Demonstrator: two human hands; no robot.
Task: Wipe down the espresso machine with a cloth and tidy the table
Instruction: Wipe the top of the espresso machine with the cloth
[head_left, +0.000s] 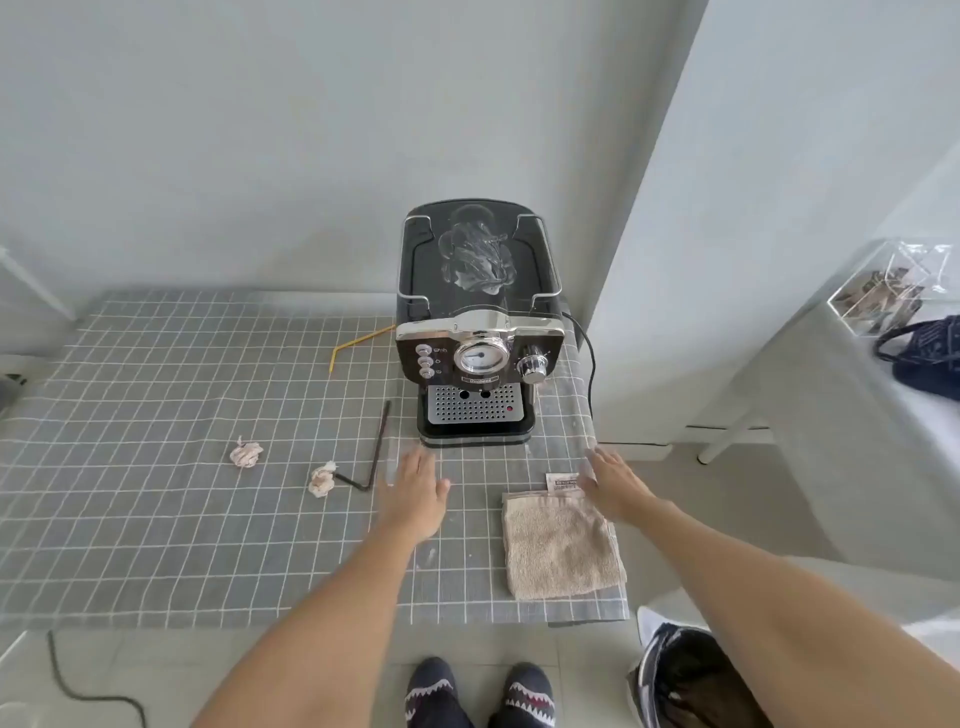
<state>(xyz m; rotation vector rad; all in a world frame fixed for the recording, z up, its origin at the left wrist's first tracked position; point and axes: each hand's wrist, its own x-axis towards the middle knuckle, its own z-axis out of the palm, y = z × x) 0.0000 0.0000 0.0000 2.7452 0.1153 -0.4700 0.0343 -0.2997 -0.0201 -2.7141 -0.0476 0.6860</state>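
A table (156, 519) covered by a grey cloth with a white grid fills the lower left of the view, pushed up against a pale wall (260, 130). A white partition (727, 208) rises at 2 o'clock, just past the table's right edge. The floor at 6 o'clock is pale, with the person's two patterned shoes (478, 693) on it and a dark cable (78, 686) curling at 7 o'clock.

The black espresso machine (478, 332) stands upright near the table's right edge, at about 12 o'clock from the hands, with a round gauge on its chrome-trimmed front and a perforated drip tray below. Its black power cord (589, 364) runs down its right side.

A folded beige cloth (561, 545) lies flat on the table at 5 o'clock from the machine, with a small paper packet (563, 480) touching its far edge.

The left hand (415, 488) hovers with fingers straight and spread, empty, just in front of the machine's base. The right hand (613, 480) is likewise flat and released, over the far right corner of the cloth, beside the packet.

To the left lie a bent black straw (376, 452), a bent yellow straw (356, 345) at 9 o'clock from the machine, and two crumpled paper balls (247, 453) (322, 480).

At 5 o'clock on the floor stands a bin with a dark liner (685, 680). At 3 o'clock, a second table (831, 415) holds a clear box (888, 286) and a dark bag (930, 353).
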